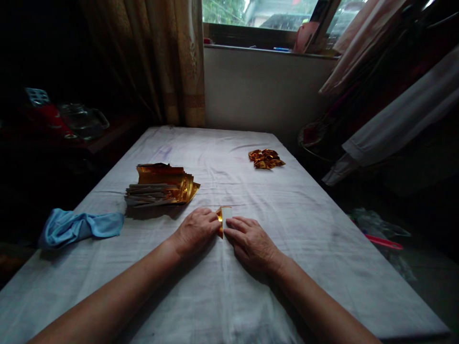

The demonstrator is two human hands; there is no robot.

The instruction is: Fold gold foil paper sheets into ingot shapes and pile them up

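A small folded piece of gold foil paper (226,213) lies on the white cloth, its pale backing partly facing up and a gold strip along its left side. My left hand (199,227) has its curled fingers closed on the left edge. From the other side, my right hand (251,239) holds the paper down with its fingertips at the right edge; its thumb is low and partly hidden. Left of my hands sits a stack of gold foil sheets (165,177), with several grey-backed folded edges at its front. Farther off to the right is a cluster of folded gold foil pieces (266,158).
A crumpled light blue cloth (82,228) lies at the left edge of the cloth-covered table (287,296). Beyond that edge, a glass jug (82,122) stands on a dark surface. Clothes (401,110) hang on the right, above plastic bags (376,222). A curtain (179,62) and window are behind.
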